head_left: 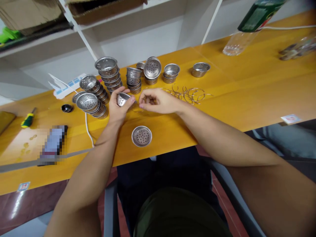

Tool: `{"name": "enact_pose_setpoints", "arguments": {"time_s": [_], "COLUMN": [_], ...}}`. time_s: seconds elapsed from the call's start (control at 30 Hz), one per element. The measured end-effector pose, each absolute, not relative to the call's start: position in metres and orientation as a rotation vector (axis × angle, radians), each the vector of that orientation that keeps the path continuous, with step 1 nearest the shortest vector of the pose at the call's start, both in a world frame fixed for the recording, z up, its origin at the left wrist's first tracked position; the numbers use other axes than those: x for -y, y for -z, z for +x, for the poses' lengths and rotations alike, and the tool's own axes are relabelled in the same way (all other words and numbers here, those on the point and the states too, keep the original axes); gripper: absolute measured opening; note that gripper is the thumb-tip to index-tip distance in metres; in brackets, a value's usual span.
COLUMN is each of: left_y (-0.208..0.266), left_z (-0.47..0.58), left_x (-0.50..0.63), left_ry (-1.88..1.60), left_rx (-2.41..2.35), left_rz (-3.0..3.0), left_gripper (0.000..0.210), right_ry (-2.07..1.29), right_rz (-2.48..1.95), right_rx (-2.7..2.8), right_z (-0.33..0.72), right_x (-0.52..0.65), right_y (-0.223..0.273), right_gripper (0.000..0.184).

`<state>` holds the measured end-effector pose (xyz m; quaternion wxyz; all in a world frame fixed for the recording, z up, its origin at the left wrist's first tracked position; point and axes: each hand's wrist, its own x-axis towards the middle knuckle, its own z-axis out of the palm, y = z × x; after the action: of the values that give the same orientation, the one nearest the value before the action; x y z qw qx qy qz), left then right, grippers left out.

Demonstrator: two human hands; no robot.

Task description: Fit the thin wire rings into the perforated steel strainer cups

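My left hand [119, 106] is wrapped round a small perforated metal strainer cup [122, 98], tilted with its opening toward the right. Just right of it, my right hand [158, 101] has its fingers curled in a pinch; whatever may be between them is too small to make out. A second strainer cup [141, 136] lies near the front edge, its holed bottom in sight. Beyond my right wrist spreads a loose pile of thin wire rings [190, 94].
Stacked strainer cups [108, 74] stand behind my hands, with a lone cup [200, 69] farther right. A phone [53, 144], a screwdriver [29, 119] and a white cable [88, 130] lie at left. A labelled plastic bottle [253, 26] stands back right.
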<state>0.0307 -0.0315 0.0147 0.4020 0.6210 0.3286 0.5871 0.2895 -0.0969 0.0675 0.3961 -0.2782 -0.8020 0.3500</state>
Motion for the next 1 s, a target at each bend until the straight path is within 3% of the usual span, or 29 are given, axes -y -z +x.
{"name": "enact_pose_setpoints", "arguments": {"time_s": [0.1,0.23,0.37,0.53,0.73,0.9,1.0], "left_y": [-0.015,-0.025,-0.04,-0.057,-0.065,-0.061,-0.057], "left_z": [0.028,0.032,0.038,0.037,0.028,0.032,0.042], "left_x": [0.029,0.039,0.057,0.072,0.073,0.081,0.091], "left_ry": [-1.507,-1.501,-1.375,-1.069,-1.007,-0.643,-0.528], "left_rx": [-0.887,-0.938,-0.798,-0.753,-0.784,-0.626,-0.538], "left_rz": [1.556,1.561,1.402,1.242,1.181,1.213,1.218], "left_gripper": [0.1,0.098,0.086,0.07,0.055,0.078,0.08], "right_ry": [-1.023,-1.072,-1.018,-0.754,-0.459,-0.444,-0.443], "right_rz": [-0.599,-0.707,-0.752,-0.584,-0.632,-0.853,-0.86], "right_rx": [2.263,2.544,2.356,2.132,2.049,1.94,1.941], "right_z": [0.286,0.274,0.284,0.298,0.304,0.311,0.306], "right_x": [0.116,0.127,0.114,0.104,0.102,0.103,0.108], "right_y": [-0.077,-0.076,-0.071,-0.069,-0.069,-0.072,-0.075], "right_gripper": [0.047,0.026,0.02,0.025,0.033,0.041,0.04]}}
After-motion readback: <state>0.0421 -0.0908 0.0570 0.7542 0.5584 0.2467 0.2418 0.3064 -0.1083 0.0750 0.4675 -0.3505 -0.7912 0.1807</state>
